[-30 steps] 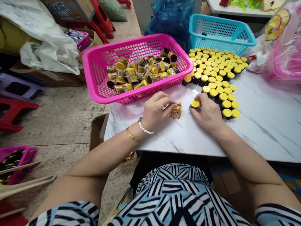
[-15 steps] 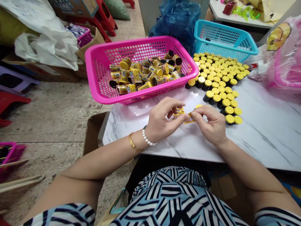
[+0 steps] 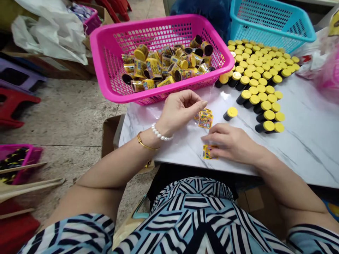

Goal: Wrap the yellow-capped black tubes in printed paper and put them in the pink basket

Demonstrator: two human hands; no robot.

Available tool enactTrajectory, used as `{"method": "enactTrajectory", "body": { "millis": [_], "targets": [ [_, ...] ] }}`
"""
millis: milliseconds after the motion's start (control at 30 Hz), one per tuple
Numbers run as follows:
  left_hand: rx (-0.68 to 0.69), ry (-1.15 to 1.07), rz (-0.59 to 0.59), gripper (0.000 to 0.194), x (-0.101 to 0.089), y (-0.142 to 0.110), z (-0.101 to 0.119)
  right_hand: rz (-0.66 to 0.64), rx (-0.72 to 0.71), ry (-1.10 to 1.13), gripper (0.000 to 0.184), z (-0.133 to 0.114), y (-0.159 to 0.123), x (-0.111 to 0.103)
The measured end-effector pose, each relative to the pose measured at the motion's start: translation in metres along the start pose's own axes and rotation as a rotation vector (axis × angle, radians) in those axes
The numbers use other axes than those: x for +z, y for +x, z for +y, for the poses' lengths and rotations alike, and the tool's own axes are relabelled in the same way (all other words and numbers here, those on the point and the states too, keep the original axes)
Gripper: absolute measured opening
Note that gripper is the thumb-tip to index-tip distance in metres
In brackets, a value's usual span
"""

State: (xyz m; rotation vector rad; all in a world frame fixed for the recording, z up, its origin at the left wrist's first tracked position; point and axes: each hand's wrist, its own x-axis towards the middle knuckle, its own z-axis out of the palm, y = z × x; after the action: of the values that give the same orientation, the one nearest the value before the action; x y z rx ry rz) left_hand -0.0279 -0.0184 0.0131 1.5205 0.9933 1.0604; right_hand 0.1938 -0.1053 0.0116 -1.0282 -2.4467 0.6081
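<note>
My left hand [image 3: 180,111] hovers over the table with thumb and fingertips pinched together; whatever they hold, if anything, does not show. Just beyond its fingertips lies a small stack of printed yellow labels [image 3: 206,119]. Nearer the table's front edge, my right hand [image 3: 231,144] is palm down with fingers stretched out, partly covering another yellow label [image 3: 208,151] on the tabletop. A single black canister with a yellow lid [image 3: 230,113] stands beyond my right hand. Many more such canisters [image 3: 262,88] stand in rows at the back right.
A pink basket [image 3: 159,93] of yellow-labelled canisters stands at the back left of the marbled table [image 3: 307,151]. Behind the rows is a turquoise basket [image 3: 272,30]. On the floor at left are a red stool [image 3: 18,106] and another pink basket [image 3: 35,162].
My hands, close together over the labels before, have drawn apart. The right one has moved nearer me, over a separate label. The view has tilted down, and the lone canister now shows fully.
</note>
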Motion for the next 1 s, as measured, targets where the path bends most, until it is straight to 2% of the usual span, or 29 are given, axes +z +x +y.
{"method": "enactTrajectory", "body": {
  "millis": [67, 100, 167, 233, 333, 400, 467, 567, 633, 700, 767, 800, 900, 1000],
  "targets": [
    [-0.009, 0.027, -0.011, 0.03, -0.002, 0.002, 0.0, -0.05, -0.053, -0.05, 0.016, 0.006, 0.0, 0.011],
    [-0.017, 0.035, -0.021, 0.031, -0.003, 0.002, 0.0, -0.038, -0.078, -0.047, 0.01, 0.008, 0.0, 0.017],
    [-0.031, 0.027, -0.033, 0.035, -0.004, 0.001, 0.001, 0.03, -0.111, -0.006, 0.011, 0.012, 0.002, 0.023],
    [-0.054, -0.01, -0.066, 0.04, -0.003, 0.0, 0.003, 0.157, -0.085, 0.051, 0.01, 0.013, 0.004, 0.021],
    [-0.12, -0.088, -0.212, 0.044, 0.001, -0.005, 0.004, 0.447, 0.065, 0.116, 0.012, 0.008, 0.006, 0.012],
    [-0.161, -0.133, -0.311, 0.046, 0.006, -0.007, 0.003, 0.621, 0.145, 0.076, 0.013, 0.005, 0.007, 0.006],
    [-0.171, -0.173, -0.358, 0.046, 0.011, -0.009, 0.002, 0.714, 0.174, -0.01, 0.012, 0.001, 0.007, 0.004],
    [-0.158, -0.207, -0.352, 0.038, 0.014, -0.01, 0.002, 0.727, 0.218, -0.004, 0.008, -0.001, 0.008, 0.005],
    [-0.163, -0.217, -0.317, 0.037, 0.012, -0.009, 0.003, 0.71, 0.292, 0.187, 0.022, -0.001, 0.009, 0.005],
    [-0.186, -0.216, -0.286, 0.038, 0.009, -0.007, 0.005, 0.673, 0.394, 0.467, 0.039, -0.001, 0.01, 0.002],
    [-0.202, -0.211, -0.265, 0.039, 0.007, -0.006, 0.006, 0.594, 0.474, 0.691, 0.045, -0.002, 0.011, -0.002],
    [-0.201, -0.207, -0.255, 0.039, 0.007, -0.006, 0.007, 0.548, 0.494, 0.746, 0.042, -0.002, 0.012, -0.003],
    [-0.145, -0.187, -0.205, 0.037, 0.01, -0.009, 0.006, 0.5, 0.515, 0.719, 0.027, -0.004, 0.013, -0.004],
    [-0.053, -0.176, -0.069, 0.034, 0.014, -0.014, 0.007, 0.61, 0.535, 0.617, 0.027, -0.006, 0.013, 0.0]
  ]
}}
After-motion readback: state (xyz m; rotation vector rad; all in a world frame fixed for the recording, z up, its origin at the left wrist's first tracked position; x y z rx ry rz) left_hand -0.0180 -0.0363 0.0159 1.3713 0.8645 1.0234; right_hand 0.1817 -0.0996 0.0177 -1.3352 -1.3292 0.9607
